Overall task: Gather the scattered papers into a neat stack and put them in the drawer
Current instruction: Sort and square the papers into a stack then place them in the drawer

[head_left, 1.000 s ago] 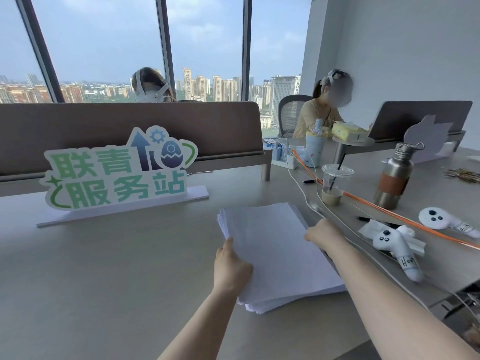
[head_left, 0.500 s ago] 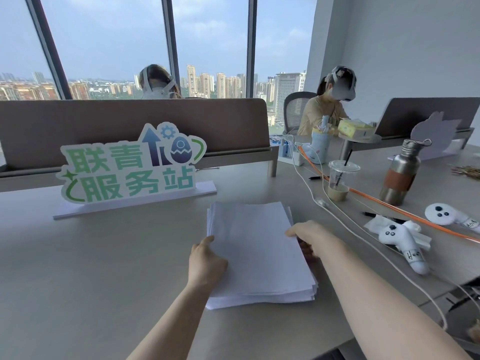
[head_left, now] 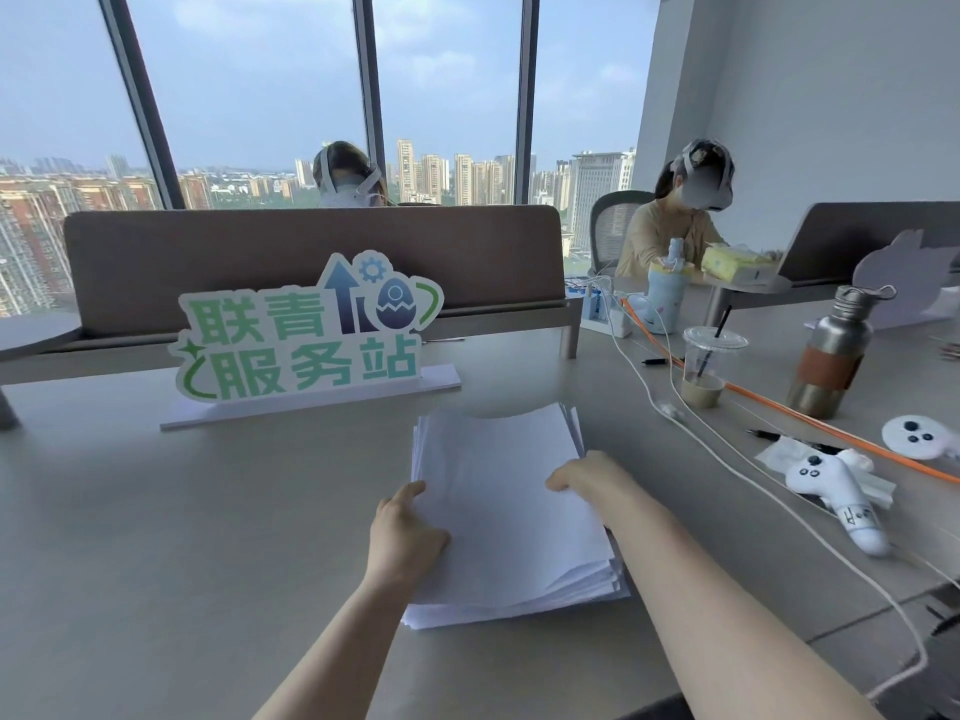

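A thick stack of white papers (head_left: 498, 491) lies on the beige desk (head_left: 182, 537), its edges slightly uneven and its far edge curled upward. My left hand (head_left: 402, 532) grips the stack's left edge, thumb on top. My right hand (head_left: 587, 475) holds the right edge, fingers curled over the top sheet. No drawer is in view.
A green and white sign (head_left: 306, 335) stands behind the stack. To the right lie white cables (head_left: 727, 459), an orange cable, a plastic cup (head_left: 709, 366), a steel bottle (head_left: 831, 356) and white controllers (head_left: 836, 491). Two people sit beyond the divider (head_left: 311, 257).
The stack has been turned and drawn toward me and now lies squarer to the desk edge. Both hands stayed on its sides. The far edge has lifted slightly.
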Demonstrator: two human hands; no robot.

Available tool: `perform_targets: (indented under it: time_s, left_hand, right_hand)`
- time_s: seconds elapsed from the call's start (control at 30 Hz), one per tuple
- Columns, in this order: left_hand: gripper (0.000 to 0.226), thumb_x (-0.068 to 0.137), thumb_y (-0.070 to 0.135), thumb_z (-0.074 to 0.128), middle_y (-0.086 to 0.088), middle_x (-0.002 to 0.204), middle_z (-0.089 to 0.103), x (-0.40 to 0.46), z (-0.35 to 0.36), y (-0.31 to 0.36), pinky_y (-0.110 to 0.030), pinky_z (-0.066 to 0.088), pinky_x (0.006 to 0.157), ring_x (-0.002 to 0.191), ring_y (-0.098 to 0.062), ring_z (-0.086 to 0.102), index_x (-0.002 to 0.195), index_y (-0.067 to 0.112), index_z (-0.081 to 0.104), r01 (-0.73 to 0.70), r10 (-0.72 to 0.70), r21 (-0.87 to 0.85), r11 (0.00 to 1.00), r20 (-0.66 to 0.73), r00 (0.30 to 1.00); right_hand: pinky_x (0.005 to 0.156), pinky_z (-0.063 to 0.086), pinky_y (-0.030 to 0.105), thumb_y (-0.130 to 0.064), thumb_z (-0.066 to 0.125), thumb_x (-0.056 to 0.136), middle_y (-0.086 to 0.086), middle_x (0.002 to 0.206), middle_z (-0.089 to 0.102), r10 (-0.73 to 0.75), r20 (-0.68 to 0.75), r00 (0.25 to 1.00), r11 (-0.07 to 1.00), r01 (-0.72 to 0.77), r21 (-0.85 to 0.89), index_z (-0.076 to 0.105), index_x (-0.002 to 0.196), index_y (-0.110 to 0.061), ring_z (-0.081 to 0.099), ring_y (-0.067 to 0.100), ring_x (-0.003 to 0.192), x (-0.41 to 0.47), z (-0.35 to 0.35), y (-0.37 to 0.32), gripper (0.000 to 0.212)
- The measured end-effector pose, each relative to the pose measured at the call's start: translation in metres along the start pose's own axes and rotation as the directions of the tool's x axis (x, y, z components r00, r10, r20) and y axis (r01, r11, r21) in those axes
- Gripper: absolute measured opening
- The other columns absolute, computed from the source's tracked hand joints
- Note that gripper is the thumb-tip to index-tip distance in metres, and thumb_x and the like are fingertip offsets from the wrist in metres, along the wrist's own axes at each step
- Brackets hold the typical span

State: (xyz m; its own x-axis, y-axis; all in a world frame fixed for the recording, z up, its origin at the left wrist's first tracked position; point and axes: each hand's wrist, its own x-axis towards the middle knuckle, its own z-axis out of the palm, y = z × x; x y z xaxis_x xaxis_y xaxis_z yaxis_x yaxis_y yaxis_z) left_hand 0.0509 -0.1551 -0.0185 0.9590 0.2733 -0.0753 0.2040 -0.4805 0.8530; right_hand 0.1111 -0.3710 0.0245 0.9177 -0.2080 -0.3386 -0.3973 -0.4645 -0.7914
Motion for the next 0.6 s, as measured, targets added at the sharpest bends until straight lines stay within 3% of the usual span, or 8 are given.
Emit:
perform_targets:
  time_s: [0.07, 0.17, 0.2, 0.27, 0.37, 0.43, 0.5, 0.6]
  left_hand:
    - [0.074, 0.07, 0.003, 0.067, -0.006, 0.134, 0.051, -0.001, -0.005, -0.003, -0.022, 0.038, 0.084, 0.117, -0.023, 0.052, 0.138, 0.022, 0.048, 0.003, -0.003, -0.01, 1.0, 0.004, 1.0]
    - [0.077, 0.065, 0.002, 0.066, -0.004, 0.126, 0.06, -0.003, -0.012, -0.007, -0.024, 0.042, 0.08, 0.111, -0.022, 0.057, 0.136, 0.024, 0.051, 0.011, -0.011, -0.05, 0.999, 0.01, 1.0]
    - [0.078, 0.062, 0.003, 0.066, -0.002, 0.122, 0.063, -0.004, -0.015, -0.009, -0.024, 0.043, 0.078, 0.108, -0.021, 0.059, 0.135, 0.025, 0.051, 0.013, -0.012, -0.069, 0.998, 0.011, 1.0]
    - [0.082, 0.053, 0.01, 0.062, 0.002, 0.116, 0.066, -0.005, -0.02, -0.011, -0.025, 0.045, 0.074, 0.101, -0.02, 0.062, 0.133, 0.027, 0.053, 0.016, -0.014, -0.091, 0.996, 0.021, 1.0]
    - [0.083, 0.049, 0.01, 0.06, 0.004, 0.11, 0.069, -0.004, -0.027, -0.013, -0.028, 0.049, 0.075, 0.096, -0.021, 0.064, 0.13, 0.026, 0.056, 0.03, -0.026, -0.118, 0.993, 0.032, 0.999]
    - [0.079, 0.048, 0.01, 0.059, 0.005, 0.101, 0.072, -0.004, -0.031, -0.016, -0.031, 0.054, 0.077, 0.09, -0.019, 0.066, 0.125, 0.025, 0.059, 0.04, -0.037, -0.15, 0.988, 0.022, 0.999]
    - [0.076, 0.046, 0.011, 0.061, 0.006, 0.092, 0.074, -0.004, -0.035, -0.021, -0.038, 0.057, 0.079, 0.085, -0.02, 0.068, 0.122, 0.021, 0.062, 0.055, -0.054, -0.222, 0.973, 0.012, 0.998]
    - [0.095, 0.047, 0.019, 0.073, -0.003, 0.102, 0.072, -0.002, -0.042, -0.025, -0.041, 0.055, 0.086, 0.091, -0.024, 0.068, 0.138, 0.009, 0.048, 0.097, -0.1, -0.338, 0.936, 0.009, 0.995]
  right_hand:
    - [0.084, 0.041, 0.033, -0.006, 0.068, 0.085, 0.021, 0.127, 0.055, 0.016, -0.015, 1.0, 0.999, -0.016, 0.031, 0.045, 0.136, 0.007, 0.056, 0.033, 0.112, 0.0, 0.004, 0.002, 0.057]
    - [0.07, 0.039, 0.029, -0.001, 0.066, 0.085, 0.015, 0.088, 0.056, 0.039, -0.052, 0.998, 0.997, -0.035, 0.07, 0.046, 0.131, 0.011, 0.054, 0.026, 0.075, 0.002, 0.006, 0.008, 0.052]
    - [0.068, 0.039, 0.029, -0.001, 0.065, 0.085, 0.013, 0.086, 0.054, 0.049, -0.054, 0.997, 0.995, -0.045, 0.084, 0.047, 0.13, 0.011, 0.052, 0.025, 0.072, 0.0, 0.006, 0.009, 0.05]
    - [0.076, 0.041, 0.031, -0.003, 0.064, 0.086, 0.016, 0.101, 0.055, 0.05, -0.027, 0.998, 0.995, -0.047, 0.088, 0.048, 0.131, 0.008, 0.053, 0.028, 0.087, -0.004, 0.008, 0.011, 0.049]
    - [0.086, 0.04, 0.032, -0.006, 0.059, 0.087, 0.013, 0.124, 0.055, -0.049, 0.028, 0.998, 0.998, 0.048, 0.051, 0.048, 0.128, -0.001, 0.051, 0.028, 0.104, -0.009, 0.013, 0.012, 0.042]
    - [0.079, 0.038, 0.028, -0.004, 0.057, 0.089, 0.006, 0.114, 0.055, -0.141, 0.051, 0.989, 0.988, 0.138, 0.067, 0.046, 0.113, -0.008, 0.05, 0.024, 0.096, -0.015, 0.015, 0.01, 0.026]
    - [0.068, 0.041, 0.028, 0.0, 0.054, 0.088, 0.007, 0.101, 0.059, -0.237, 0.039, 0.971, 0.966, 0.231, 0.119, 0.05, 0.106, -0.005, 0.053, 0.022, 0.082, -0.018, 0.017, 0.009, 0.019]
    - [0.065, 0.045, 0.03, 0.003, 0.053, 0.083, 0.012, 0.094, 0.067, -0.349, 0.008, 0.937, 0.915, 0.339, 0.221, 0.059, 0.097, -0.011, 0.058, 0.023, 0.071, -0.028, 0.018, 0.007, 0.02]
